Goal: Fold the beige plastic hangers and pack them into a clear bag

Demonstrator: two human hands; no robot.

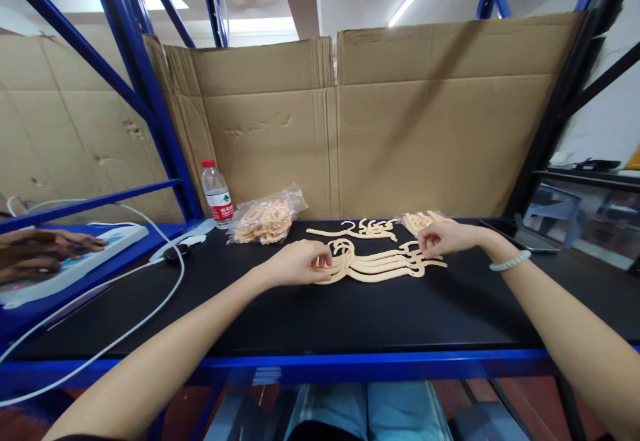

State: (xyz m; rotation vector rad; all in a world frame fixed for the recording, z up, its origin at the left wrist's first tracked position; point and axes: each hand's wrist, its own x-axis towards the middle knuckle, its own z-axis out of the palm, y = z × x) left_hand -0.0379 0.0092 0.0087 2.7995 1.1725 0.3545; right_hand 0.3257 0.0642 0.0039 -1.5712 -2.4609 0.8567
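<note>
A row of cream-coloured curved strips (377,268) with hooked ends lies side by side on the black tabletop. At their left ends my left hand (303,261) has its fingers curled over the strips, close to the looped hooks. My right hand (445,238) pinches at the right ends, with the thumb and fingers pointing down; its fingertips partly hide what they grip. Just behind the row, a loose pile of similar strips (373,229) lies tangled.
A clear bag of cream pieces (267,218) and a red-capped water bottle (217,191) stand back left. Another bag (425,220) is behind my right hand. Far left, another person's hands (45,251) are over a white power strip (110,248); white cables (183,274) cross there. Cardboard (425,128) walls the back.
</note>
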